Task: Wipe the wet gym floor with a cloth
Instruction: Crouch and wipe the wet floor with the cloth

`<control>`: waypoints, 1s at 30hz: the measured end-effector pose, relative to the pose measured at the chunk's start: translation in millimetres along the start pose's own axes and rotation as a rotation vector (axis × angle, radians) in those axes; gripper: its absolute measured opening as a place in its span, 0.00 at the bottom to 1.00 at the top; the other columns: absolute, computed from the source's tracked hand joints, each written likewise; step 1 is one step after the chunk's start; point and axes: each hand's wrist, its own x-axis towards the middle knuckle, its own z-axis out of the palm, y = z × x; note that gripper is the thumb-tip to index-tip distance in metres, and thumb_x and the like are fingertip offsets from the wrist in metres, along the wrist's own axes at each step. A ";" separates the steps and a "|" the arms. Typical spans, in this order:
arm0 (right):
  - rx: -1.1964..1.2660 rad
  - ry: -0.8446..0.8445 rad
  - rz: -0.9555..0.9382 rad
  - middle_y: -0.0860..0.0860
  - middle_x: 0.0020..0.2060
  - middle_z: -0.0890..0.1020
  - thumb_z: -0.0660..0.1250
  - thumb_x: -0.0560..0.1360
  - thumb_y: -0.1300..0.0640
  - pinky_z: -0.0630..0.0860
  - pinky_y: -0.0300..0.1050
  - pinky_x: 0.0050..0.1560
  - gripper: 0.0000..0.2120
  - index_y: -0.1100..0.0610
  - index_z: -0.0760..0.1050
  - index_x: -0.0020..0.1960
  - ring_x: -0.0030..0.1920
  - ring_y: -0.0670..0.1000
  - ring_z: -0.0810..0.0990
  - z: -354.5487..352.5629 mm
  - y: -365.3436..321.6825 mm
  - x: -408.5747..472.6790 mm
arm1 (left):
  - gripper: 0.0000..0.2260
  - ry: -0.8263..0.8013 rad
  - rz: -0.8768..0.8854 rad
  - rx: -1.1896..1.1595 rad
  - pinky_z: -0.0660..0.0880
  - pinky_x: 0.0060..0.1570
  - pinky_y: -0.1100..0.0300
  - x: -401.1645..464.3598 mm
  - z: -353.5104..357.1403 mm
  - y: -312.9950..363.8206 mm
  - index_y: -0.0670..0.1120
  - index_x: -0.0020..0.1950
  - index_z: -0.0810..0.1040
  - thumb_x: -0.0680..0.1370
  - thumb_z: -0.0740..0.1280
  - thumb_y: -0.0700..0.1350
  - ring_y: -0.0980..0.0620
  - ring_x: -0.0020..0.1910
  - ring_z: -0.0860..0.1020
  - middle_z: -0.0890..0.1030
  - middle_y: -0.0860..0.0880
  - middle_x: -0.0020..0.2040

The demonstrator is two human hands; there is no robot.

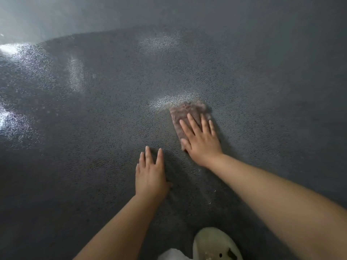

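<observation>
— Where is the cloth (187, 117)?
— Flat on the floor (262, 91), under the right hand (201, 139). That hand lies palm down on its near half, fingers straight and a little spread; the far edge of the cloth sticks out past the fingertips, bunched and fuzzy.

— And the left hand (151, 175)?
— Also flat on the floor, fingers straight, holding nothing. It rests nearer the person than the right hand and to its left, close to the cloth's near corner but not touching it.

— Is the floor wet?
— It shines in patches: one pale sheen just beyond the cloth and to its left, brighter glare far off to the left of both hands.

— Anything else?
— A pale shoe (216, 244) below the hands, between the two forearms.
</observation>
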 end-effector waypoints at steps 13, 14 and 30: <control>-0.045 0.050 0.042 0.56 0.77 0.53 0.46 0.75 0.34 0.44 0.71 0.68 0.33 0.49 0.53 0.76 0.73 0.72 0.49 9.8 -6.4 -10.0 | 0.52 -0.078 -0.016 0.134 0.50 0.73 0.42 10.8 2.2 26.9 0.47 0.76 0.33 0.71 0.72 0.56 0.37 0.75 0.37 0.33 0.38 0.75; -0.058 0.032 0.042 0.54 0.77 0.45 0.45 0.77 0.34 0.38 0.69 0.68 0.33 0.46 0.46 0.77 0.73 0.70 0.41 3.7 -2.7 5.9 | 0.52 -0.084 -0.012 0.141 0.50 0.73 0.42 11.4 1.5 26.5 0.47 0.76 0.32 0.72 0.71 0.57 0.36 0.75 0.37 0.33 0.38 0.75; 0.131 0.026 0.675 0.48 0.77 0.40 0.44 0.81 0.43 0.39 0.59 0.74 0.26 0.44 0.41 0.77 0.76 0.59 0.39 -18.0 134.3 3.9 | 0.53 -0.090 0.004 0.184 0.54 0.72 0.43 13.2 1.0 25.6 0.47 0.76 0.33 0.71 0.72 0.57 0.35 0.75 0.38 0.33 0.37 0.75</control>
